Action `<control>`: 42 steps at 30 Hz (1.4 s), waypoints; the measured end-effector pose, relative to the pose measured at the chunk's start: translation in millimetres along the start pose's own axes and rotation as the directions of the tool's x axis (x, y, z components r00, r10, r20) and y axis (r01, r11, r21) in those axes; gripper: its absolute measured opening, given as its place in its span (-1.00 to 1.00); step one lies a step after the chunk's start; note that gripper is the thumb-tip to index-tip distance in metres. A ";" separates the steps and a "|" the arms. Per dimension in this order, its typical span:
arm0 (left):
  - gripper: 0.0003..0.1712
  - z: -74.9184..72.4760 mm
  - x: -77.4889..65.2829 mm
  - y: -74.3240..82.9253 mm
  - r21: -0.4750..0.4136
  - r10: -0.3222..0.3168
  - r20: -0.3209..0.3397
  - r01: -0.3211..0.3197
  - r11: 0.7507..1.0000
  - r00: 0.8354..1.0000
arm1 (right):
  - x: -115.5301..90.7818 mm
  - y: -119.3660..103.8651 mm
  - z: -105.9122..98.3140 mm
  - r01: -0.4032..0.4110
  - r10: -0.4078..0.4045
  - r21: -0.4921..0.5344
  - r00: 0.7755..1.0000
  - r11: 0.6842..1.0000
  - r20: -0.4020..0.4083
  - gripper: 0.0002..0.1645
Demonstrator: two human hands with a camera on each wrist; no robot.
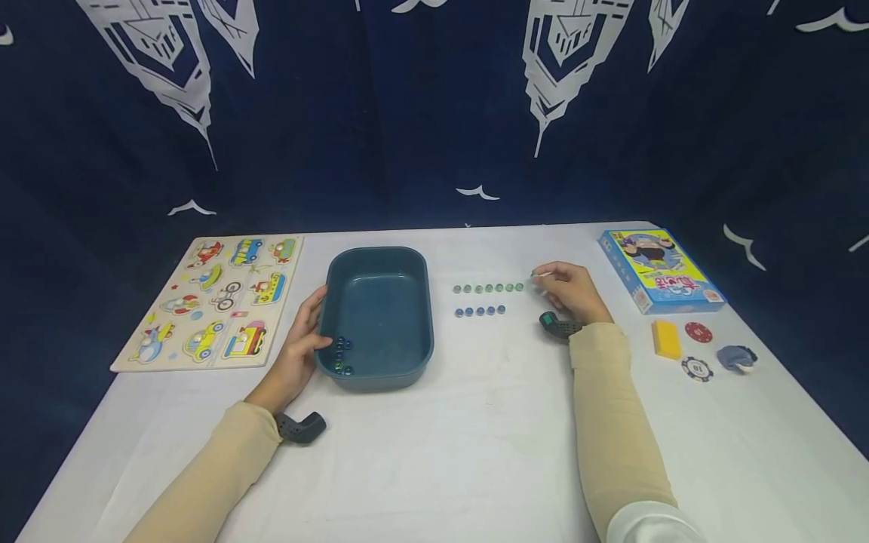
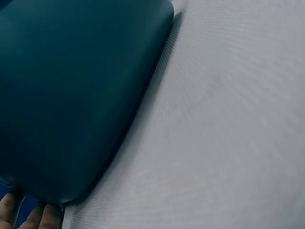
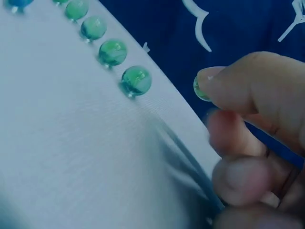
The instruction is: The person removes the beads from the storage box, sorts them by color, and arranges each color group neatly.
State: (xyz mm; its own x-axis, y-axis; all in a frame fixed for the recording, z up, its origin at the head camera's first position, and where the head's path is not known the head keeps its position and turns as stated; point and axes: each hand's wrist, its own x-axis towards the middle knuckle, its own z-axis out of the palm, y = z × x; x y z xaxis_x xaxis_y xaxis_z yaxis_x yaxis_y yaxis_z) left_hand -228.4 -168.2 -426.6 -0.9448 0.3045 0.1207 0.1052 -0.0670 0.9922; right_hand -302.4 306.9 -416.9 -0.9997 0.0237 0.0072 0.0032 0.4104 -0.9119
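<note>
My left hand (image 1: 299, 343) grips the left wall of a dark teal plastic tub (image 1: 376, 381), thumb over the rim. Fingertips of that hand show at the tub's edge in the left wrist view. Several dark blue marbles and a green one lie in the tub's near left corner. My right hand (image 1: 569, 289) pinches a green glass marble (image 3: 202, 89) between thumb and finger, just right of a row of green marbles (image 1: 489, 288). Its other fingers are curled below. Nearer me runs a shorter row of blue marbles (image 1: 480, 311).
A wooden picture puzzle board (image 1: 173, 354) lies left of the tub. At the right are a blue and yellow game box (image 1: 661, 271), a yellow block (image 1: 666, 339), a red chip (image 1: 698, 332), a black and white chip (image 1: 697, 369) and a small grey-blue object (image 1: 736, 357).
</note>
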 end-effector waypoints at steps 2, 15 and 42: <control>0.01 -0.6 0.1 -0.4 0.002 -0.001 0.000 0.001 1.000 1.000 | 1.0 2.0 1.8 0.001 -0.001 -0.037 1.000 0.999 -0.018 -0.63; 0.00 -1.6 -0.3 -1.1 0.012 0.014 0.002 -0.014 1.000 1.000 | -0.7 -0.2 10.4 -0.020 0.006 -0.260 0.998 0.965 -0.055 -0.65; 0.01 -3.2 2.2 -4.5 -0.001 0.014 -0.006 -0.014 1.000 1.000 | -7.7 -102.4 45.7 0.215 -0.231 0.096 0.949 0.972 0.214 -0.68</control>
State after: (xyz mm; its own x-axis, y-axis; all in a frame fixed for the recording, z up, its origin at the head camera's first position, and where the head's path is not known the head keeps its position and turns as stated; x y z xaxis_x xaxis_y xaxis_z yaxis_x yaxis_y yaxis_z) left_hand -231.9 -170.3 -430.8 -0.9450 0.2982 0.1341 0.1179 -0.0717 0.9904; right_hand -296.2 223.0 -342.3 -0.9548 -0.2674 0.1298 -0.2142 0.3161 -0.9242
